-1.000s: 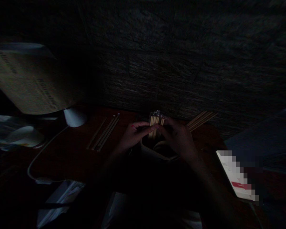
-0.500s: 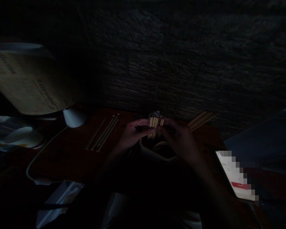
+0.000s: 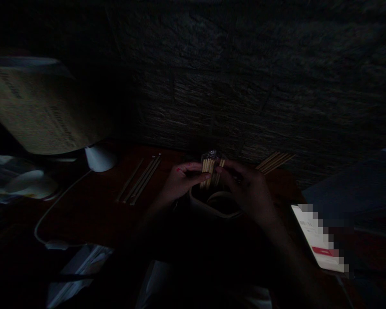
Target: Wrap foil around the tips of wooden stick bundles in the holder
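Note:
Between my two hands stands a bundle of pale wooden chopsticks (image 3: 207, 171) in clear plastic wrapping, in dim light. My left hand (image 3: 182, 178) is closed round its left side, thumb across the front. With thumb and fingers pinched, my right hand (image 3: 244, 182) grips a few separate chopsticks (image 3: 221, 164) at the right side of the bundle. Just below both hands is a dark open container with a pale rim (image 3: 212, 210); the lower ends of the sticks are over or inside it, which I cannot tell.
Several wrapped sticks (image 3: 141, 182) lie on the dark wooden table (image 3: 93, 210) to the left. Brown sticks (image 3: 275, 162) rest at the right by the stone wall (image 3: 212, 94). A lamp (image 3: 45, 111) with its cord stands left, near a pale bowl (image 3: 30, 183). A lit phone (image 3: 318, 240) is at right.
My right hand has shifted slightly right with a few chopsticks, widening the gap from the main bundle. My left hand has hardly moved.

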Demonstrator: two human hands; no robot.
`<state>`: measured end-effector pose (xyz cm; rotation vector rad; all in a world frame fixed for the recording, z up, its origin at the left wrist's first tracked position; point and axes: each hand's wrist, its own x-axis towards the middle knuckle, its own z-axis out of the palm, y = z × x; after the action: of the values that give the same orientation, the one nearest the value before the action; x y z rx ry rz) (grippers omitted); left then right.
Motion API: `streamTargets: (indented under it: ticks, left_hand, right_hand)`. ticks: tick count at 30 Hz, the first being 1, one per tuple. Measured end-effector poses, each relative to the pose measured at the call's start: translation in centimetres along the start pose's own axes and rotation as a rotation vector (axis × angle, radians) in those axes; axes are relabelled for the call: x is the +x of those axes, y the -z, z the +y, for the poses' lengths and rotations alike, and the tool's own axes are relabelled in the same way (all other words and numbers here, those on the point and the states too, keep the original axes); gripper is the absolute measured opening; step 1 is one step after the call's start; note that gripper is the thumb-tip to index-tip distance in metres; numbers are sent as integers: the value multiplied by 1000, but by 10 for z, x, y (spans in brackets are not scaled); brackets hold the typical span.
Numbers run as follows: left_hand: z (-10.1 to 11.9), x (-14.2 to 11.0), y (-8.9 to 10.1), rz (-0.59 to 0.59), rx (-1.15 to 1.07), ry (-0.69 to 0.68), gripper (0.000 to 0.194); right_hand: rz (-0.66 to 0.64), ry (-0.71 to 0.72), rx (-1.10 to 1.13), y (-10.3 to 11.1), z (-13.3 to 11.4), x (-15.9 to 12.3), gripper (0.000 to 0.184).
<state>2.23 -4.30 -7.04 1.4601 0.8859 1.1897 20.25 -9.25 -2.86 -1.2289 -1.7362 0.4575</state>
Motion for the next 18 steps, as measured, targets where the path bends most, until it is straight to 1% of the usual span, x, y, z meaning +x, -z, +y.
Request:
streamTargets:
  ticks: [4, 8, 11, 14, 18]
  left_hand:
    - [-1, 0, 0, 4, -5, -19, 22]
    - [-2, 0, -1, 52, -10, -1, 25]
    - [0, 0, -2, 56, -10, 1, 26]
    - [2, 0, -3, 42, -17, 2, 25]
    - [2, 0, -4, 68, -27, 4, 25]
  right_hand:
    - [13, -8, -38, -2, 1, 1, 21]
    - [113, 12, -4, 4, -5, 0, 19]
    - [166, 44, -2, 11, -12, 0, 18]
    - [144, 57, 16, 12, -14, 1, 18]
    - [91, 11, 40, 4, -8, 2, 18]
